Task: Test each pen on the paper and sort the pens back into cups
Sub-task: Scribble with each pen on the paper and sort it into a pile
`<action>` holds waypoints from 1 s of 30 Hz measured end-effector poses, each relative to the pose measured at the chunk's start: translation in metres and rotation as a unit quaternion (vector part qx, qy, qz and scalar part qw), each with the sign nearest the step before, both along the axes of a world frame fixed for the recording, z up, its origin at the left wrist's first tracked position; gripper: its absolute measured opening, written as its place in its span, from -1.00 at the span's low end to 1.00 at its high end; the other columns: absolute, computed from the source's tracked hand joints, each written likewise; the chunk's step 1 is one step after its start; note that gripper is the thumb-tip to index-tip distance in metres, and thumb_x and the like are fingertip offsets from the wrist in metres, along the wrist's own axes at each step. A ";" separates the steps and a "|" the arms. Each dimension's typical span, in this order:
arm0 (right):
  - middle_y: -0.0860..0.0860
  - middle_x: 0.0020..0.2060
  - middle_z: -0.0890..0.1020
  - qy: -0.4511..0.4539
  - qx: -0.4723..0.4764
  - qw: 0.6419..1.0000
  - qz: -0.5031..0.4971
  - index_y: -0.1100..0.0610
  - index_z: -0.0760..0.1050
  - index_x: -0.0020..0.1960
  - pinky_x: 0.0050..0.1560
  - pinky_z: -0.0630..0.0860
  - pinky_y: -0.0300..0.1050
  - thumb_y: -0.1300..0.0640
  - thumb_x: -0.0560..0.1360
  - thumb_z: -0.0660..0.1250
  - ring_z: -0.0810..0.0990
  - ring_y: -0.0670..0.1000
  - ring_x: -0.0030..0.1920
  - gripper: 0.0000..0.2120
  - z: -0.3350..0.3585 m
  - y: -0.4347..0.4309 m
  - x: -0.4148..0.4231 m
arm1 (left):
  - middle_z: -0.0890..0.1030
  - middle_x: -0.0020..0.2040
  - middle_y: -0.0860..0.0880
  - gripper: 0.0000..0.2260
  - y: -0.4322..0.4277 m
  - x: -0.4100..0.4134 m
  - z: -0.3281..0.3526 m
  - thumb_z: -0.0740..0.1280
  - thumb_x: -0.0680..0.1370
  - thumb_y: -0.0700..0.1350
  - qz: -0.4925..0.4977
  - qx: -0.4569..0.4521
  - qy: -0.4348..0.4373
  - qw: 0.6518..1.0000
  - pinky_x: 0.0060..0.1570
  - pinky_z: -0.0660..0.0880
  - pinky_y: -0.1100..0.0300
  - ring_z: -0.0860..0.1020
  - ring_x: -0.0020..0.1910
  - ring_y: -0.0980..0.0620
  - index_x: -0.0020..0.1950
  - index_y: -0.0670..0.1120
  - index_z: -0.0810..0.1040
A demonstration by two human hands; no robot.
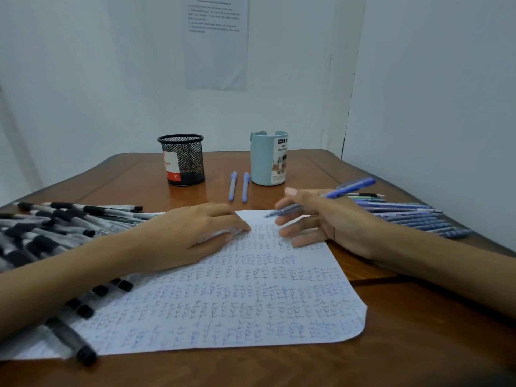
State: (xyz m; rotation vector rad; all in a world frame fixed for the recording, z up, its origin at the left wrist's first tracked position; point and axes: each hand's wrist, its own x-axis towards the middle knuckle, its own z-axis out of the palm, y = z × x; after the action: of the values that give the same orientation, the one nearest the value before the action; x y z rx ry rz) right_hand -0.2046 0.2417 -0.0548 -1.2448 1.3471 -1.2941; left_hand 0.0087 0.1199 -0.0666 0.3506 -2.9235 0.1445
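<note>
A white sheet of paper covered in small blue and black test marks lies in front of me. My left hand rests flat on its upper left part. My right hand holds a blue pen between thumb and fingers, its tip just above the paper's top edge. A black mesh cup and a light blue cup stand at the back. Two blue pens lie between them.
A large pile of black-capped pens lies on the left, partly on the paper. Several blue pens lie on the right. The brown wooden table sits in a corner of white walls, with a printed sheet on the back wall.
</note>
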 end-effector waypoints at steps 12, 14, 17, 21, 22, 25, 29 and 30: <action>-0.07 -0.64 0.47 0.180 -0.071 0.980 -0.044 0.17 0.33 -0.49 -0.60 0.32 -0.38 0.07 0.40 0.41 0.35 -0.15 -0.65 -0.60 -0.006 0.003 0.010 | 0.43 0.26 0.18 -0.57 -0.001 0.000 -0.001 -0.10 0.55 0.19 -0.007 -0.003 0.007 1.000 0.11 0.41 0.32 0.37 0.14 0.30 0.37 0.19 0.29; -0.07 -0.64 0.47 0.184 -0.078 0.979 -0.040 0.17 0.33 -0.48 -0.59 0.33 -0.37 0.09 0.42 0.41 0.35 -0.15 -0.64 -0.60 -0.008 0.002 0.009 | 0.43 0.26 0.18 -0.58 -0.001 0.000 -0.001 -0.09 0.56 0.18 -0.007 -0.004 0.007 1.000 0.12 0.42 0.29 0.37 0.15 0.29 0.37 0.18 0.29; -0.09 -0.65 0.45 0.193 -0.085 0.977 -0.029 0.18 0.33 -0.47 -0.58 0.33 -0.36 0.11 0.43 0.41 0.36 -0.15 -0.64 -0.61 -0.008 0.003 0.008 | 0.43 0.25 0.18 -0.54 -0.001 0.000 -0.001 -0.14 0.55 0.22 -0.012 -0.009 0.010 1.000 0.12 0.43 0.29 0.38 0.15 0.28 0.37 0.19 0.29; -0.09 -0.64 0.42 0.208 -0.086 0.974 -0.015 0.16 0.31 -0.48 -0.56 0.33 -0.37 0.20 0.48 0.36 0.35 -0.15 -0.62 -0.60 -0.009 0.002 0.007 | 0.42 0.25 0.19 -0.55 -0.002 0.001 -0.002 -0.13 0.56 0.20 -0.017 -0.011 0.013 1.000 0.11 0.42 0.32 0.36 0.16 0.29 0.37 0.18 0.29; -0.09 -0.64 0.41 0.209 -0.083 0.974 -0.018 0.15 0.30 -0.49 -0.55 0.33 -0.37 0.24 0.49 0.34 0.35 -0.15 -0.62 -0.59 -0.009 0.001 0.007 | 0.42 0.25 0.19 -0.56 -0.002 0.001 -0.002 -0.12 0.56 0.19 -0.015 -0.010 0.012 1.000 0.11 0.42 0.32 0.35 0.16 0.29 0.37 0.18 0.29; -0.09 -0.65 0.42 0.200 -0.081 0.976 -0.021 0.16 0.29 -0.49 -0.56 0.33 -0.38 0.27 0.50 0.31 0.34 -0.15 -0.63 -0.59 -0.009 0.001 0.006 | 0.42 0.25 0.18 -0.56 -0.001 0.000 -0.001 -0.12 0.55 0.18 -0.013 -0.006 0.012 1.000 0.10 0.40 0.34 0.34 0.17 0.29 0.37 0.18 0.29; -0.09 -0.66 0.45 0.199 -0.081 0.977 -0.008 0.17 0.32 -0.48 -0.58 0.31 -0.39 0.23 0.51 0.31 0.35 -0.15 -0.64 -0.60 -0.008 0.004 0.008 | 0.41 0.27 0.19 -0.59 0.000 0.000 -0.001 -0.06 0.57 0.13 -0.003 -0.009 0.007 1.000 0.14 0.41 0.28 0.35 0.18 0.29 0.38 0.17 0.31; -0.09 -0.66 0.45 0.202 -0.084 0.976 -0.012 0.17 0.32 -0.48 -0.58 0.31 -0.39 0.22 0.51 0.32 0.35 -0.15 -0.64 -0.60 -0.008 0.004 0.008 | 0.41 0.27 0.19 -0.59 0.000 0.000 -0.001 -0.05 0.57 0.13 0.000 -0.009 0.004 1.000 0.15 0.41 0.27 0.35 0.18 0.28 0.39 0.17 0.30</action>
State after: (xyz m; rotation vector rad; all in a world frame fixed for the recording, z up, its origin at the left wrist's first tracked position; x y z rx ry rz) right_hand -0.1965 0.2455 -0.0625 -1.6828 1.5599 -1.2334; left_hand 0.0087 0.1195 -0.0674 0.3463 -2.9129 0.1689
